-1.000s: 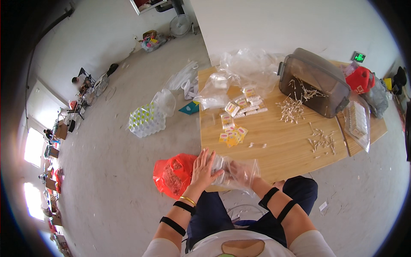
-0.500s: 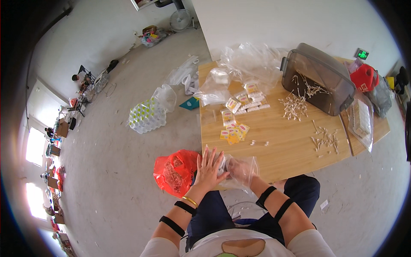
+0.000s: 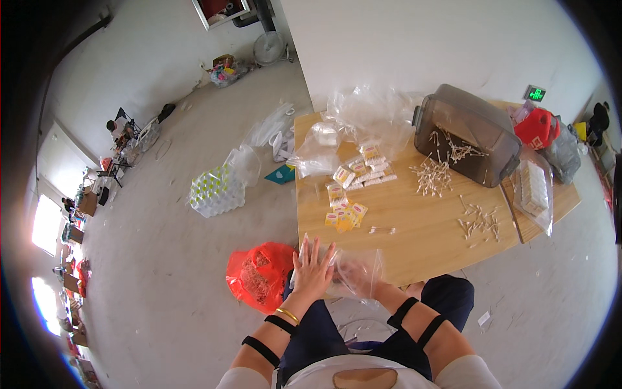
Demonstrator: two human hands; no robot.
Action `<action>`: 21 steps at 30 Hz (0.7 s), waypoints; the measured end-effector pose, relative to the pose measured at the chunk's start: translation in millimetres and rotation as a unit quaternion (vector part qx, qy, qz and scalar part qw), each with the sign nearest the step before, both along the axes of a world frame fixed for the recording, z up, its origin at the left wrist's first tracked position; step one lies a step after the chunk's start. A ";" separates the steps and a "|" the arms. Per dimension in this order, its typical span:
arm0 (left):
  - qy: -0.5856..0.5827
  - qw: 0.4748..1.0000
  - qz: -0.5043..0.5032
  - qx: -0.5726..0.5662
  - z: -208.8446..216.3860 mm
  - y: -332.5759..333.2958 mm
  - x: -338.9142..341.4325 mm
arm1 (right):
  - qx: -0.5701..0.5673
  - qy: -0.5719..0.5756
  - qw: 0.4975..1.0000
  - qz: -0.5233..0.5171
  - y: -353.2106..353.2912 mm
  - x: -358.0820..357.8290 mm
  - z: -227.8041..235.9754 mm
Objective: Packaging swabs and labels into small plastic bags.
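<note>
Left fingers (image 3: 315, 251) spread over the clear bag's (image 3: 372, 264) left end.

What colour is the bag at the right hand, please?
The bag is clear and colourless, seen best in the head view.

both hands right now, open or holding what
Left hand: open, fingers spread over the clear bag.
Right hand: seen through the bag; grip cannot be told.
</note>
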State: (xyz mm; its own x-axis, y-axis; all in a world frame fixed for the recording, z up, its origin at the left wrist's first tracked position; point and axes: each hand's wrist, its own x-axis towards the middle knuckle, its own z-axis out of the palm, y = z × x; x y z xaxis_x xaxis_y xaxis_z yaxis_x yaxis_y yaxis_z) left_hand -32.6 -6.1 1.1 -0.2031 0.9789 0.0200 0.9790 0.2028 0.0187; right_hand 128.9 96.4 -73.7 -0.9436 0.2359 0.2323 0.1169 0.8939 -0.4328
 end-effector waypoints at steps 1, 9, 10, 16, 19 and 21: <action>-0.003 1.000 0.001 -0.006 0.9 3.8 2.2 | 0.007 -0.001 1.000 -0.004 8.5 1.0 -16.8; -0.035 0.999 0.020 -0.018 5.1 -0.3 2.6 | -0.613 -0.118 0.765 -0.160 91.9 108.5 17.6; -0.037 0.999 0.018 -0.032 5.9 3.3 5.8 | -0.580 -0.120 0.781 -0.198 104.6 125.3 26.2; -0.063 0.997 0.023 -0.027 8.4 8.1 7.5 | -0.347 0.101 0.860 -0.361 160.8 74.7 62.2; -0.052 0.997 0.047 -0.010 -1.0 -1.4 1.5 | -0.226 0.061 0.914 -0.330 162.2 -18.1 103.4; -0.056 0.997 0.044 -0.017 -0.5 2.3 4.5 | -0.226 0.075 0.924 -0.299 175.2 -59.4 104.7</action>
